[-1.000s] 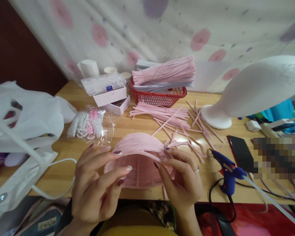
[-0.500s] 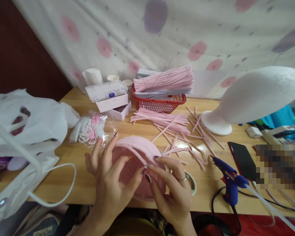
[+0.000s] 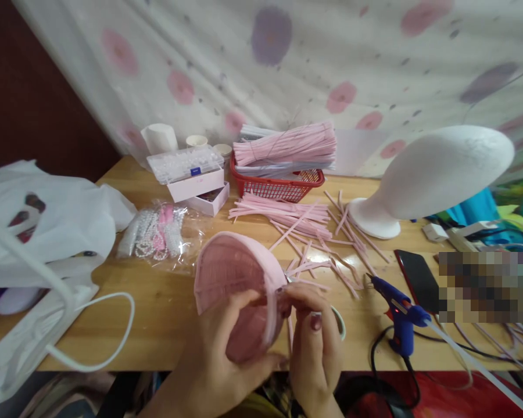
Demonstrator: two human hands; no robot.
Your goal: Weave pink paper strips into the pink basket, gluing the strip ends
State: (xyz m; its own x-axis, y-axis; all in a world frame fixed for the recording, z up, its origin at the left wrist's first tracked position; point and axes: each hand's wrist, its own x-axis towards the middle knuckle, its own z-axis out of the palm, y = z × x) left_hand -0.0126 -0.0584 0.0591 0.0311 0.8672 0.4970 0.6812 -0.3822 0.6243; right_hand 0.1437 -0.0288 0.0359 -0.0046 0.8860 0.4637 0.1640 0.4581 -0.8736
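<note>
A hollow pink cap (image 3: 230, 270) with see-through walls and a thick rim band is tilted, its opening facing me. My left hand (image 3: 226, 354) grips its near side, the thumb inside the opening and the fingers beneath. At the rim's right side, my right hand (image 3: 316, 334) pinches the band between its fingertips; any small piece between them is hidden. Scissors lie on the table partly behind that hand, with a pale green handle loop (image 3: 340, 323) showing. Loose pink pipe cleaners (image 3: 311, 267) are scattered just beyond the cap.
A red basket (image 3: 270, 188) of bundled pipe cleaners stands at the back. White boxes (image 3: 196, 188) and a bag of beads (image 3: 159, 232) are to its left. On the right are a white foam head (image 3: 440, 180), a phone (image 3: 416, 278) and a corded blue glue gun (image 3: 398, 310).
The cap has turned so its opening shows more and its rim stands steeper on the right. My left fingers have moved from above the rim to beneath the cap; my right hand has shifted slightly right.
</note>
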